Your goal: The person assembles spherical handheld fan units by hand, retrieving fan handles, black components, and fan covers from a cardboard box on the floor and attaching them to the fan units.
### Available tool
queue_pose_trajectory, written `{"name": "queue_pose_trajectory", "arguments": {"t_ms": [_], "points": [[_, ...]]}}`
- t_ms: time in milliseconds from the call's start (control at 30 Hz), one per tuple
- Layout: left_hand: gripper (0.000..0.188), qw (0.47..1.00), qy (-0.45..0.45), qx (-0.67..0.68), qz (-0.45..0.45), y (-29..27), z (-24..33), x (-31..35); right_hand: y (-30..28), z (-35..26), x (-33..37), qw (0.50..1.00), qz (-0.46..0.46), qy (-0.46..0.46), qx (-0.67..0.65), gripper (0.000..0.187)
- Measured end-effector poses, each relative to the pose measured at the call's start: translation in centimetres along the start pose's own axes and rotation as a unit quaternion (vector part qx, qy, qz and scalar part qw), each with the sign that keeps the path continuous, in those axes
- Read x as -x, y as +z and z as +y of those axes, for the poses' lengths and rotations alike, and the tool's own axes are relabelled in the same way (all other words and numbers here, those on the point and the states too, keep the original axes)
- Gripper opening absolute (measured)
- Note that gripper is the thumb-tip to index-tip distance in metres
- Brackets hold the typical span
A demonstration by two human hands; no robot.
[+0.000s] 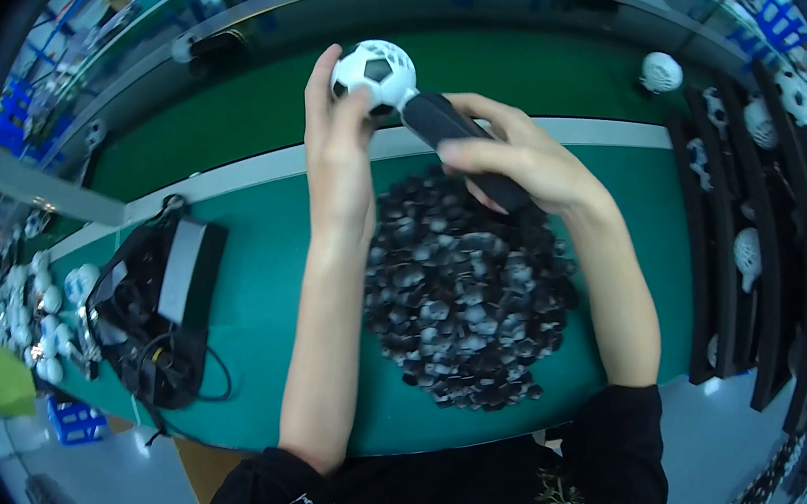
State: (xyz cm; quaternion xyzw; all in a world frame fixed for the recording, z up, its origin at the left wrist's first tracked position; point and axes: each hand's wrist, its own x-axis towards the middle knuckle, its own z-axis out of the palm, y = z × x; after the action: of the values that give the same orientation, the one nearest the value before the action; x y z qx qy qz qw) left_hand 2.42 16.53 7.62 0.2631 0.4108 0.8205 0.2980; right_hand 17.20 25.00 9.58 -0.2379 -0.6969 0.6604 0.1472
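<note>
Over the far edge of the green table, I have a small white ball with black soccer patches point(383, 60) in my left hand point(341, 149). The thumb presses its near side and the fingers wrap its left; the hand is slightly blurred. My right hand point(540, 168) is closed round a thick black handle point(437, 121), which slants up and left to the ball's right side. Whether the handle is joined to the ball or only touches it, I cannot tell. Below my hands lies a heap of small flat black pieces point(463, 300).
A dark green conveyor belt point(537, 67) runs beyond the table point(256, 304), carrying a white openwork ball point(661, 72). Black racks point(717, 240) with ball-shaped items stand at right. At left are a black bag-like bundle with a cable point(148, 321) and many white ball parts point(39, 308).
</note>
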Motion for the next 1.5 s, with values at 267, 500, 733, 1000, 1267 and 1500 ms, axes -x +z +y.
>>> {"name": "queue_pose_trajectory", "arguments": {"t_ms": [267,500,733,1000,1267,1500], "points": [[0.025,0.968,0.047,-0.227,-0.095,1.9,0.4,1.4,-13.9,7.6,-9.7,0.828,0.365,-0.080,0.418,0.045],[0.016,0.992,0.021,-0.110,-0.060,0.6,1.2,0.7,-32.0,9.0,-2.2,0.448,0.444,0.279,0.724,0.045],[0.016,0.991,-0.036,-0.109,-0.071,-0.3,1.8,0.8,-27.3,6.1,-2.6,0.481,0.344,0.167,0.789,0.054],[0.028,0.836,0.258,-0.481,-0.049,0.2,-0.9,1.2,-6.3,-5.2,0.5,0.557,0.174,-0.284,0.761,0.059],[0.042,0.755,0.301,-0.574,-0.103,1.0,0.0,1.4,2.2,-6.5,3.1,0.576,0.118,-0.511,0.627,0.047],[0.050,0.885,0.145,-0.381,-0.224,-0.7,1.1,1.3,1.5,-2.5,5.5,0.773,0.150,-0.456,0.414,0.034]]}}
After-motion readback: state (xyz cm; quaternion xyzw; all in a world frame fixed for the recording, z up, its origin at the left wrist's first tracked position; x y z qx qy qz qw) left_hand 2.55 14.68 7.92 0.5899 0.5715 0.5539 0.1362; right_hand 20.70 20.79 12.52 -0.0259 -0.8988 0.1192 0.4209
